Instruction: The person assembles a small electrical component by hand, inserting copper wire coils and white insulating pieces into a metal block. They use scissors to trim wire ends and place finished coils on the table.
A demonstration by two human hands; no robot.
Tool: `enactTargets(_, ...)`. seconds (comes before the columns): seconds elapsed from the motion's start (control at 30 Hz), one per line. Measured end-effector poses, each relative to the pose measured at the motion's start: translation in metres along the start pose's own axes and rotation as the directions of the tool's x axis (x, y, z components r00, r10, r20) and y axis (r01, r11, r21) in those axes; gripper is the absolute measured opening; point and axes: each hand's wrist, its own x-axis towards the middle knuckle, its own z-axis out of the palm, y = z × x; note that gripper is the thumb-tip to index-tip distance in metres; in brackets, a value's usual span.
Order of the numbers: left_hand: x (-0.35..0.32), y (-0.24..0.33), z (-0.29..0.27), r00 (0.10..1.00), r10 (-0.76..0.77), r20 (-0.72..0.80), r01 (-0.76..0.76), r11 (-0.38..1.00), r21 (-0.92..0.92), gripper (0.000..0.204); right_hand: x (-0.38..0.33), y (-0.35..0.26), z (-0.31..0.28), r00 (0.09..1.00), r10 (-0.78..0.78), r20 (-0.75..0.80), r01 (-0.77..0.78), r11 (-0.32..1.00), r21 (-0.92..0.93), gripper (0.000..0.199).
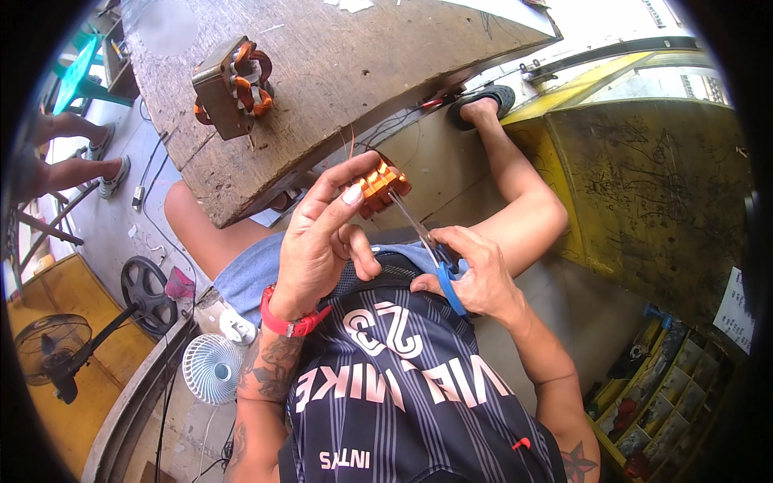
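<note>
My left hand (326,221) holds a small copper-wound motor armature (382,183) between thumb and fingers, just off the table's near edge. Thin copper wires stick up from behind it. In my right hand (477,274) is a pair of scissors (445,278) with blue handles, its slim metal blades pointing up and left. The blade tips touch or lie right at the copper windings; which of the two I cannot tell. On the wooden table (322,80) sits a square metal stator core (221,88) with copper coils bulging from its side.
A yellow metal cabinet (628,177) stands at the right, above a parts tray (668,386) with several compartments. At the lower left are a small white fan (212,368) and a black fan (56,346). Another person's legs (76,153) and a green stool (76,76) show at far left.
</note>
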Motion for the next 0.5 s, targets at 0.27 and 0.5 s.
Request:
enactTargets(0.27, 0.001, -0.0024, -0.0039, 1.0, -0.012, 0.027, 0.009, 0.992, 0.125, 0.05, 0.0037, 0.0005, -0.0002, 1.0, 0.022, 0.021, -0.022, 0.999, 0.027, 0.063)
enactTargets(0.5, 0.0003, -0.0009, -0.0014, 0.999, -0.026, 0.037, 0.022, 0.993, 0.112, 0.05, 0.0061, 0.0007, 0.0007, 0.998, 0.037, 0.041, -0.042, 0.993, 0.106, 0.061)
